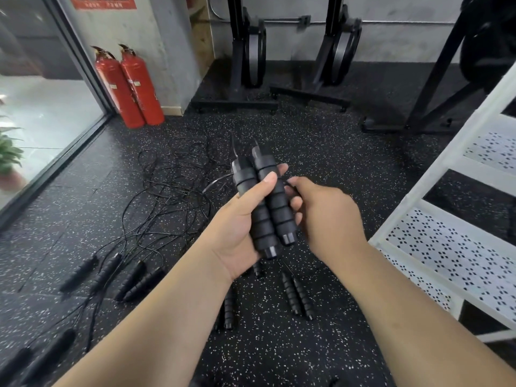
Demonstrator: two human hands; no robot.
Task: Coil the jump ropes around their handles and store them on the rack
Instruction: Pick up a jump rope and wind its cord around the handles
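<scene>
The red wall sign (pixel 104 1) and the fire extinguisher labels (pixel 136 83) carry print too blurred to read

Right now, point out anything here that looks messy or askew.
The rope cords lie in one tangled heap on the floor, loose handles scattered beside it, none visible on the white rack. The left hand grips a handle pair; the right hand pinches its cord.

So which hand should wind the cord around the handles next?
The right hand: it pinches the cord beside the handles, while the left hand grips both handles together.
</scene>
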